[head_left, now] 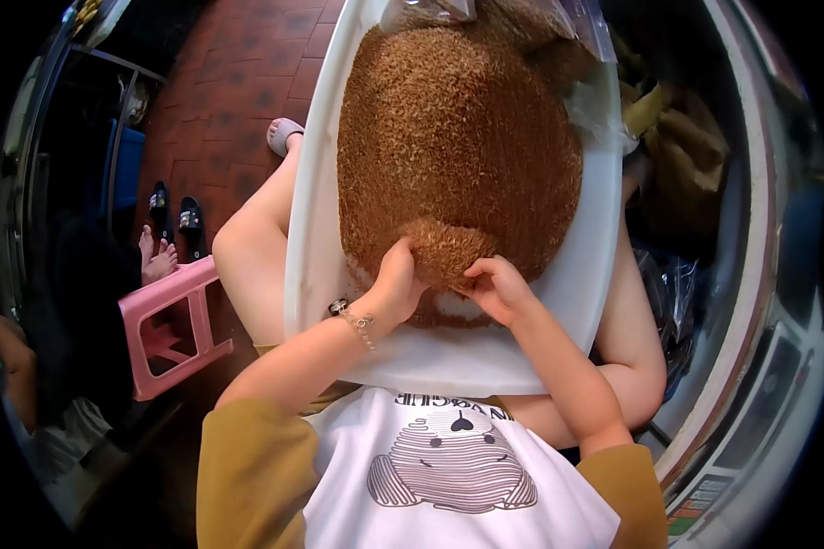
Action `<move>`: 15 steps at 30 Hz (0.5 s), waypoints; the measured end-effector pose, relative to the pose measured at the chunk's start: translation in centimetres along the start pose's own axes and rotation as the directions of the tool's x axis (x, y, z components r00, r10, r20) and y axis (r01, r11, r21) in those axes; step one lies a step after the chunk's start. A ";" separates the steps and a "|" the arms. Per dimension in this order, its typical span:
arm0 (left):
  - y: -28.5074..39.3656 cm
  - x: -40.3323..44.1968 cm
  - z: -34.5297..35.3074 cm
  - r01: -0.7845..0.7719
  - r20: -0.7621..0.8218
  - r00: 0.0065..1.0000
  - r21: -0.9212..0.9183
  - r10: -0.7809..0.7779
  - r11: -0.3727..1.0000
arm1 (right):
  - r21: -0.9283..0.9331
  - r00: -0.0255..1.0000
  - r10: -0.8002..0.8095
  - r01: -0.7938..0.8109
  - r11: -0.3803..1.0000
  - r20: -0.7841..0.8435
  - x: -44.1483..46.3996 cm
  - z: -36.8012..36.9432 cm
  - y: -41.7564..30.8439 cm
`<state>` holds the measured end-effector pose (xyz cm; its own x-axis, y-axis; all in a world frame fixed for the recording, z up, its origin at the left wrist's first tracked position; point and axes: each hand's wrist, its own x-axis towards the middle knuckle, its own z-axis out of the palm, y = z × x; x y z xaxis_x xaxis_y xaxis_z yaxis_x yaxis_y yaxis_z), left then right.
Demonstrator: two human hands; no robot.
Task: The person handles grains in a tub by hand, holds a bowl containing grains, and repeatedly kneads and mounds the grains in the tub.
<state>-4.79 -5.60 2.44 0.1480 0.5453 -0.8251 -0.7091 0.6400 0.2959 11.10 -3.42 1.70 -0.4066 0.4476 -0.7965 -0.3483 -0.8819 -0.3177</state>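
Note:
A large mound of reddish-brown, grain-like bits (pixel 458 119) fills much of a white plastic tray (pixel 568 302) resting across the lap. At its near end, a smaller raised clump of the same bits (pixel 449 252) lies between my two hands. My left hand (pixel 398 282) is curled against the clump's left side, some of its fingers hidden by the palm. On the other side, my right hand (pixel 504 288) has thumb and fingers bent together at the clump's edge. Loose bits are scattered on the tray just below the hands.
Clear plastic bags (pixel 577 23) lie over the tray's far end. A pink stool (pixel 174 320) stands to the left, with another person's bare foot (pixel 158 261) and dark slippers (pixel 189 215) near it. Brown bags (pixel 691 137) sit at right, beside a pale ledge (pixel 760 229).

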 end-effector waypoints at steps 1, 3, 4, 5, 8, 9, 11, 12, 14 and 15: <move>0.7 -0.5 1.1 -0.026 0.002 1.000 -0.053 0.026 0.998 | 0.000 0.998 -0.063 0.063 0.998 0.010 -0.1 0.4 -0.6; 1.8 0.0 2.3 -0.085 0.050 0.995 -0.115 0.091 0.990 | 0.036 0.994 -0.110 0.110 0.993 0.001 -0.4 1.2 -2.1; 2.5 -0.1 3.2 -0.112 0.071 0.990 -0.147 0.123 0.983 | 0.042 0.990 -0.139 0.140 0.989 -0.016 -1.1 2.3 -3.2; 3.3 -0.3 4.3 -0.183 0.033 0.982 -0.066 0.185 0.981 | 0.029 0.974 -0.224 0.225 0.974 -0.036 -1.4 3.5 -4.0; 6.0 -0.4 6.9 -0.335 0.170 0.920 -0.128 0.353 0.934 | 0.047 0.912 -0.405 0.402 0.914 0.069 -2.0 6.0 -6.8; 7.1 -1.3 8.0 -0.376 0.220 0.887 -0.169 0.407 0.911 | 0.083 0.893 -0.427 0.419 0.904 0.141 -2.5 7.1 -7.9; 8.7 -2.0 9.0 -0.407 0.353 0.821 -0.187 0.448 0.894 | 0.175 0.834 -0.470 0.436 0.883 0.289 -2.9 8.2 -9.6; 9.2 -2.5 9.3 -0.381 0.414 0.796 -0.225 0.442 0.897 | 0.143 0.819 -0.502 0.482 0.865 0.277 -3.0 8.4 -10.0; 9.1 -3.4 9.2 -0.428 0.251 0.875 0.003 0.413 0.904 | 0.078 0.784 -0.566 0.567 0.820 0.255 -3.3 8.5 -10.4; 8.9 -3.8 8.9 -0.428 0.162 0.899 0.120 0.408 0.896 | -0.110 0.776 -0.607 0.627 0.771 0.168 -3.2 7.8 -10.2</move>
<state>-5.49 2.82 12.52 -0.0446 0.8386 -0.5429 -0.6155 0.4050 0.6761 9.40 5.35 11.47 -0.2461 0.9080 -0.3390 -0.4308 -0.4158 -0.8010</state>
